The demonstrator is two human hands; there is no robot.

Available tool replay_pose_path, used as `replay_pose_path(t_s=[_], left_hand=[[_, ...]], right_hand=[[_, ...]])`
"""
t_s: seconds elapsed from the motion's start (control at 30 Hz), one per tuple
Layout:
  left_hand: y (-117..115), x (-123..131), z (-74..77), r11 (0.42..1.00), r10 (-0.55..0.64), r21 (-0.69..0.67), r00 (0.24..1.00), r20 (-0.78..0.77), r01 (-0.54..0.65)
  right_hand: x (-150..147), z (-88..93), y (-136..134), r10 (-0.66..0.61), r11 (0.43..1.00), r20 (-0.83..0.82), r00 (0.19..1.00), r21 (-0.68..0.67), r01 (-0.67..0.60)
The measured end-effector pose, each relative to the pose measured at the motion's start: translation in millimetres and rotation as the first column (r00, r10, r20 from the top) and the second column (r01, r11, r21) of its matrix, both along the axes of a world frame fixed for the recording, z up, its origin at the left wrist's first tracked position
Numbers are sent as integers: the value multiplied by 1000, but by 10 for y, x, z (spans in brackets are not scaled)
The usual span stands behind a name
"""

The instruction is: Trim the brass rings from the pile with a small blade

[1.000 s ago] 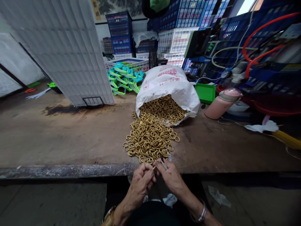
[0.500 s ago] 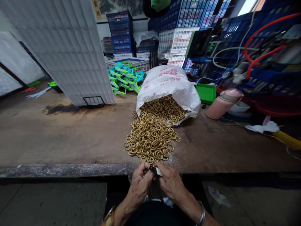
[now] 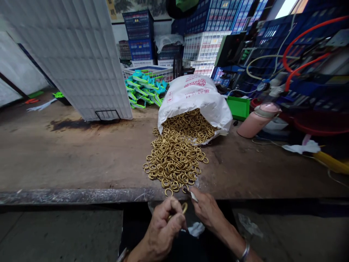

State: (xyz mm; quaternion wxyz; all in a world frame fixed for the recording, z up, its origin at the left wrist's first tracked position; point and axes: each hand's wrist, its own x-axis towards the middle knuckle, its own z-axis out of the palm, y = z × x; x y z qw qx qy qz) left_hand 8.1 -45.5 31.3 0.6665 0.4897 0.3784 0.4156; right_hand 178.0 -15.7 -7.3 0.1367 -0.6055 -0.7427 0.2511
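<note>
My left hand [image 3: 166, 227] is closed around a brass-coloured ring [image 3: 185, 208], held off the front of the bench. More of that ring grip is hidden behind my fingers. To its right, my right hand [image 3: 207, 209] grips a small dark-tipped tool [image 3: 186, 190] with a whitish part by the fingers; its exact kind is unclear. The tool's tip touches or overlaps a ring at the near end of a heap of brass-coloured rings [image 3: 174, 158]. This heap spills from the mouth of a white woven sack [image 3: 191, 92] lying on its side.
The wooden bench [image 3: 109, 156] ends close to my hands. A tall white panel [image 3: 106, 72] stands at left, with green and turquoise plastic parts [image 3: 145, 89] beyond it. Right of the sack are a green tray [image 3: 238, 108] and pink bottle [image 3: 256, 120]. Stacked crates [image 3: 140, 36] stand behind.
My hands have moved apart. The left has come down and nearer with a ring now showing in its fingers; the right has shifted right, its tool tip now at the heap's near edge.
</note>
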Motion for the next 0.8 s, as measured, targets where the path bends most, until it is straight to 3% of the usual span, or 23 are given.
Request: replay_pose_path(t_s=[0.1, 0.17, 0.3, 0.43, 0.67, 0.8], left_hand=[[33, 1, -41, 969, 45, -247, 980, 195, 4], [70, -2, -101, 941, 82, -339, 971, 225, -1], [91, -26, -181, 922, 161, -384, 951, 263, -49], [72, -66, -180, 885, 189, -465, 922, 338, -11], [88, -68, -251, 804, 308, -594, 877, 370, -32], [139, -10, -299, 808, 282, -588, 898, 338, -33]], right_hand=[[56, -55, 5, -76, 993, 5, 997, 96, 75], [40, -85, 21, -115, 983, 22, 993, 147, 110], [-64, -124, 55, -155, 977, 128, 980, 169, 132], [-148, -111, 73, -189, 973, 229, 955, 178, 150], [-169, -111, 110, -214, 959, 231, 949, 232, 159], [-132, -168, 117, -207, 953, 167, 964, 258, 160]])
